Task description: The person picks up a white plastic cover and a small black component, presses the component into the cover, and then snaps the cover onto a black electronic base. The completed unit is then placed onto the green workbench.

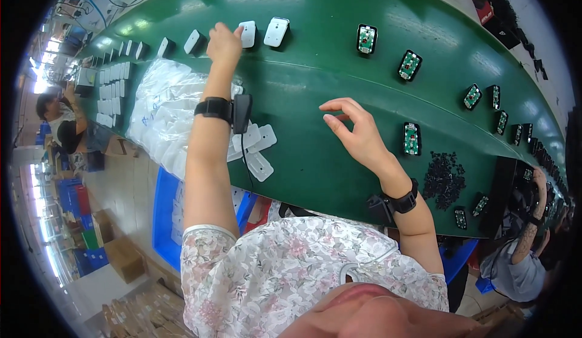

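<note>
Two-handed, reached across a green workbench (303, 95): set the left hand (224, 46) between two white-topped casings (248, 35), with grip too blurred to tell; held the right hand (359, 133) with thumb and fingers parted, left of an open black casing (419, 141) bearing a green circuit board (411, 134).

left hand (224, 46): grip unclear | blue bin (161, 223): partly hidden | far-right circuit boards (534, 147): too small to tell

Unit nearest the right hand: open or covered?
Open: its green circuit board shows face-up inside the black casing, with nothing covering it.
</note>
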Demonstrator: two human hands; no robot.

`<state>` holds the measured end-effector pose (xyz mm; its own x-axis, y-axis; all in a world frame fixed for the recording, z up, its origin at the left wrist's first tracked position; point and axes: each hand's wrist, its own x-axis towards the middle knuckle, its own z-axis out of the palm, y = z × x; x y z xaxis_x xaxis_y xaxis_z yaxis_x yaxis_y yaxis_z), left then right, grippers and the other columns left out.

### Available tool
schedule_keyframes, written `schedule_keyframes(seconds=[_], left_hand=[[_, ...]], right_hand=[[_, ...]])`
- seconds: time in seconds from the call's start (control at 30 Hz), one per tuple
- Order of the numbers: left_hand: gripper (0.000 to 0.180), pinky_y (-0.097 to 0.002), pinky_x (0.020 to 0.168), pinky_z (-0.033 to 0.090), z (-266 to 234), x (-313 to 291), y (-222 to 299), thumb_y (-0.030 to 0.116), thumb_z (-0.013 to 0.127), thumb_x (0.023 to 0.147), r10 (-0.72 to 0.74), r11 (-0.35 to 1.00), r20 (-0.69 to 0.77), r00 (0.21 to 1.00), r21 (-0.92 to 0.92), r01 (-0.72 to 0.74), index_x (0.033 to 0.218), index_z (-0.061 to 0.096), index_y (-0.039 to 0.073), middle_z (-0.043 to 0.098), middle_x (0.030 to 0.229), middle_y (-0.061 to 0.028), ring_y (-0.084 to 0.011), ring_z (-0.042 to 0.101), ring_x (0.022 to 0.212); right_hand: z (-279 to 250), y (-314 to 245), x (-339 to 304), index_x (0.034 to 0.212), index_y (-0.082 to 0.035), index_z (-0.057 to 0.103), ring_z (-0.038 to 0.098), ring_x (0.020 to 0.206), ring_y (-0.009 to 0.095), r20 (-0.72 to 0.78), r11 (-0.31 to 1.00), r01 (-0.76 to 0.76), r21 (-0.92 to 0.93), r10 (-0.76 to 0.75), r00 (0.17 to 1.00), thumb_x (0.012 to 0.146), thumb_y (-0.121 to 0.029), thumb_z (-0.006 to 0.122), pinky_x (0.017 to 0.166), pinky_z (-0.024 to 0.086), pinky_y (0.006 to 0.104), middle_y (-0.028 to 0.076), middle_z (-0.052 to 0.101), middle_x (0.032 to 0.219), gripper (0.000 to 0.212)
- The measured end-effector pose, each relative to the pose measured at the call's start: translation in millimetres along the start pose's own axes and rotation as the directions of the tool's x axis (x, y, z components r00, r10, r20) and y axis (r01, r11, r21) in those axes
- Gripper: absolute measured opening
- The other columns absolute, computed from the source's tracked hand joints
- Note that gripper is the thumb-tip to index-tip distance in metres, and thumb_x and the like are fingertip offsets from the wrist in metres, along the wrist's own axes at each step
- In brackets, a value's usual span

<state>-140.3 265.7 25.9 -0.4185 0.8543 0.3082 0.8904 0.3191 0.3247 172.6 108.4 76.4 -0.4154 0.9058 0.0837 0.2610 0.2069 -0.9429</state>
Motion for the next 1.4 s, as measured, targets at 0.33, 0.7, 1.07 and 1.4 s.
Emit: schedule_keyframes(seconds=[0.33,0.7,1.07,1.4], left_hand=[[0.040,-0.0371,0.077,0.045,22,-33,65,0.038,0.072,0.073,0.417,0.871,0.009,0.909,0.284,-0.402,0.096,0.064,0.005,0.061,0.090,-0.0105,-0.0285,0.054,0.087],[0.055,-0.0398,0.083,0.039,-93,-175,117,0.014,0.077,0.061,0.794,0.558,-0.046,0.606,-0.340,-0.757,0.111,0.055,0.006,0.057,0.104,-0.0076,-0.0279,0.050,0.101],[0.046,-0.0363,0.082,0.050,-127,-235,89,0.009,0.063,0.086,0.513,0.329,0.420,0.749,-0.902,0.280,0.128,0.045,0.002,0.057,0.112,-0.0131,-0.0222,0.058,0.101],[0.031,-0.0292,0.080,0.052,-130,-251,88,0.008,0.066,0.085,0.497,0.199,0.314,0.809,-0.949,0.247,0.111,0.053,-0.003,0.062,0.102,-0.0103,-0.0177,0.064,0.090]], right_hand=[[4,-4,-14,0.103,-0.001,0.062,0.059,0.091,0.017,0.031,0.996,-0.082,0.038,0.081,0.996,0.088,-0.011,0.059,0.077,0.048,0.0270,0.008,0.060,0.101,0.018],[-9,2,-9,0.121,-0.003,0.054,0.054,0.106,0.016,-0.294,0.929,-0.079,0.361,0.194,0.936,0.089,-0.020,0.064,0.086,0.046,0.0289,0.011,0.055,0.117,0.038],[-1,-22,-54,0.119,0.001,0.052,0.051,0.112,0.021,-0.253,0.933,0.245,0.265,-0.178,0.951,0.089,-0.005,0.058,0.096,0.042,0.0326,0.016,0.049,0.126,0.031],[3,-25,-66,0.113,-0.003,0.048,0.052,0.113,0.030,-0.250,0.863,0.412,0.292,-0.347,0.904,0.093,-0.010,0.053,0.095,0.044,0.0381,0.021,0.050,0.126,0.022]])
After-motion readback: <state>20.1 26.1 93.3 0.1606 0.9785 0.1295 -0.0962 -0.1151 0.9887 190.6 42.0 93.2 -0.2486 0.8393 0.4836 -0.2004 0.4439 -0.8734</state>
